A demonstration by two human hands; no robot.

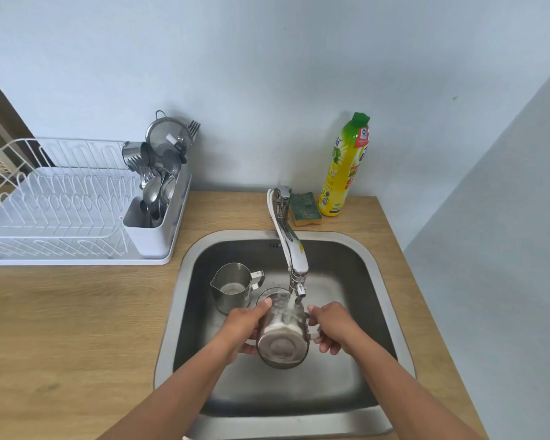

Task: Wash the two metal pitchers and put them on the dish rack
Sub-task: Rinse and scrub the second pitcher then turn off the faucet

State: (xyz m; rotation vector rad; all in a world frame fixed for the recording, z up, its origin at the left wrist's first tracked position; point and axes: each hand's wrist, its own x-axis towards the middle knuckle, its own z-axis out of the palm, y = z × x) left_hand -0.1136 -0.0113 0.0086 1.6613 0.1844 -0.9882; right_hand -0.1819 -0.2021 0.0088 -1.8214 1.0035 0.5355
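I hold one metal pitcher (281, 339) tilted on its side over the sink (185, 300), its base towards me and its mouth under the tap spout (296, 274), where water runs onto it. My left hand (243, 328) grips its left side. My right hand (332, 327) holds the handle on its right side. A second metal pitcher (232, 289) stands upright in the sink's back left, spout pointing left, some liquid in its bottom. The white dish rack (61, 204) sits on the counter to the left.
The rack's cutlery holder (154, 214) holds spoons, forks, a strainer and a metal cup. A green sponge (305, 208) and a yellow dish soap bottle (345, 166) stand behind the sink by the wall. Wooden counter (77, 328) surrounds the sink.
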